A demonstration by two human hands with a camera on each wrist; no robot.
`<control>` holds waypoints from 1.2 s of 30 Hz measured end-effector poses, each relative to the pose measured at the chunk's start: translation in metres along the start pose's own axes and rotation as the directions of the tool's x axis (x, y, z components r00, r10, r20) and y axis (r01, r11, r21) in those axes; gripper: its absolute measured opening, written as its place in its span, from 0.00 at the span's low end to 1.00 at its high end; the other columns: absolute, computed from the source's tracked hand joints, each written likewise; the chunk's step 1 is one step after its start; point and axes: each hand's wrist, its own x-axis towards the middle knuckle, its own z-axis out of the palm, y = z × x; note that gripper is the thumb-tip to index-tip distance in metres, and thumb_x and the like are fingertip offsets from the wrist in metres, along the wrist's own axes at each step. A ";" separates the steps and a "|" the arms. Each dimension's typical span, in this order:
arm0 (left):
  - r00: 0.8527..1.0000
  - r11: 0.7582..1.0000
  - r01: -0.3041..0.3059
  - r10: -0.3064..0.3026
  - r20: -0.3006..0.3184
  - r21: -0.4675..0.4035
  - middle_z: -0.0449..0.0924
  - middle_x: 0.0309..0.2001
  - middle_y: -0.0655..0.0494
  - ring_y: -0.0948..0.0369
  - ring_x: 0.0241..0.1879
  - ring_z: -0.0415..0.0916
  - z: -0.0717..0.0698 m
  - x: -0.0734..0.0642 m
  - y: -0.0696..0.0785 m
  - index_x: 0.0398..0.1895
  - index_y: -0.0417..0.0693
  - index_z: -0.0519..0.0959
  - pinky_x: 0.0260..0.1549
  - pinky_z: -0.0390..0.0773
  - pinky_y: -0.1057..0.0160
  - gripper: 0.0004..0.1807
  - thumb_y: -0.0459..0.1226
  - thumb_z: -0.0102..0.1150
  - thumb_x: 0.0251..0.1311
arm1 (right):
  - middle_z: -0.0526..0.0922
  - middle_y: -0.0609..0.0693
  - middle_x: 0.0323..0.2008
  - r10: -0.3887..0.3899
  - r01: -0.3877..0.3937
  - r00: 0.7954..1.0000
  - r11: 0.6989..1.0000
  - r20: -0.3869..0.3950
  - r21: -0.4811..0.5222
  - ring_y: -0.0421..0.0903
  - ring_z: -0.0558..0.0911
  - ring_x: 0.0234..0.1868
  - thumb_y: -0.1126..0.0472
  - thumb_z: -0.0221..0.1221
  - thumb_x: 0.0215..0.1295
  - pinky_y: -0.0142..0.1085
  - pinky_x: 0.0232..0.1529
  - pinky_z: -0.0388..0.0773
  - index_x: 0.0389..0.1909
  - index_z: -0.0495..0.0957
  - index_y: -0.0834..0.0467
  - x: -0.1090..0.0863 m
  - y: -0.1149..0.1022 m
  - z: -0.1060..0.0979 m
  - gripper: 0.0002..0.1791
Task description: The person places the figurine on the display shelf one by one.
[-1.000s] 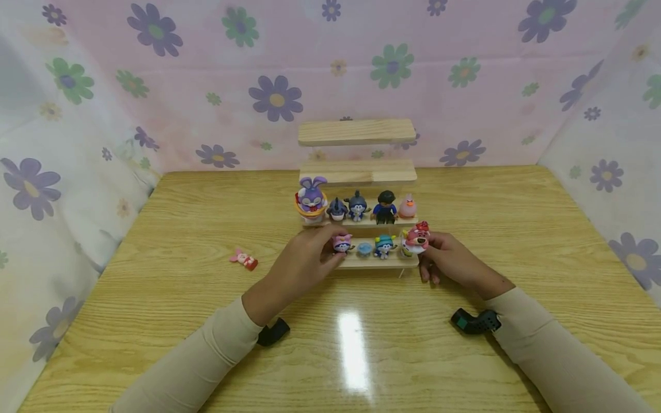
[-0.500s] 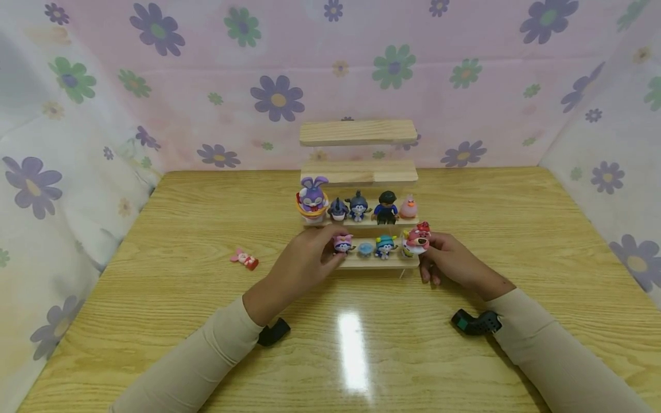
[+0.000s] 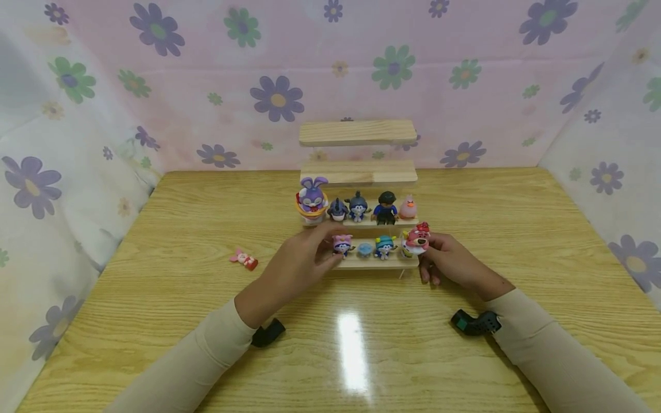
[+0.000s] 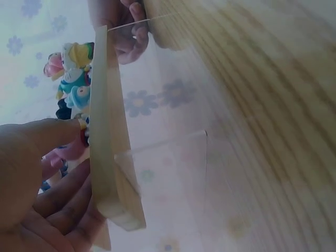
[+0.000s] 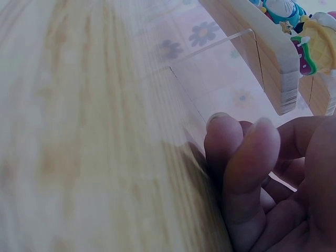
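My left hand (image 3: 296, 258) is beside a small figurine in a pink hat (image 3: 342, 245), at the left of the lowest shelf (image 3: 361, 263) of a wooden stand. Its thumb and fingers lie spread around the figurine, which stands upright; in the left wrist view they partly cover that pink figurine (image 4: 71, 151). My right hand (image 3: 454, 258) is at the shelf's right end, next to a pink bear figurine (image 3: 416, 238). Loosely curled fingers (image 5: 252, 152) show nothing between them in the right wrist view. Whether this hand touches the bear or the shelf is hidden.
Between them stand a small blue piece (image 3: 364, 249) and a figurine in a teal hat (image 3: 384, 246). Several figurines, including a purple rabbit (image 3: 312, 198), fill the shelf above. A pink-and-red figurine (image 3: 244, 259) lies on the table at left. Clear panels (image 4: 173, 173) support the shelves.
My left hand has loosened its fingers from the pink-hatted figurine and shifted slightly left. The figurine keeps its place on the shelf. My right hand has not visibly moved.
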 end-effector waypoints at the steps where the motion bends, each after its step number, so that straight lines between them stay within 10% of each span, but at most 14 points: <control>1: 1.000 1.000 0.004 -0.004 0.002 -0.006 0.82 0.39 0.59 0.66 0.37 0.79 -0.001 -0.001 -0.001 0.63 0.57 0.73 0.36 0.81 0.68 0.25 0.39 0.67 0.63 | 0.79 0.56 0.21 0.002 -0.002 1.000 1.000 0.000 0.002 0.43 0.76 0.17 0.58 0.39 0.82 0.37 0.17 0.77 0.58 0.70 0.65 0.000 0.000 0.000 0.18; 23: 0.994 0.990 0.106 -0.103 -0.038 0.088 0.87 0.42 0.53 0.58 0.40 0.85 -0.028 -0.026 -0.026 0.59 0.50 0.77 0.38 0.85 0.59 0.24 0.38 0.70 0.60 | 0.79 0.56 0.21 -0.010 0.010 1.000 1.000 -0.006 -0.008 0.43 0.75 0.17 0.56 0.40 0.83 0.38 0.17 0.77 0.57 0.70 0.66 -0.003 0.000 -0.002 0.19; 36: 0.972 0.954 0.223 -0.202 -0.119 0.201 0.86 0.39 0.50 0.53 0.40 0.84 -0.072 -0.034 -0.068 0.50 0.46 0.81 0.35 0.83 0.52 0.13 0.39 0.66 0.64 | 0.78 0.56 0.20 -0.010 0.010 1.000 1.000 0.002 -0.004 0.43 0.75 0.16 0.56 0.39 0.83 0.39 0.18 0.77 0.56 0.70 0.66 0.000 0.002 0.000 0.19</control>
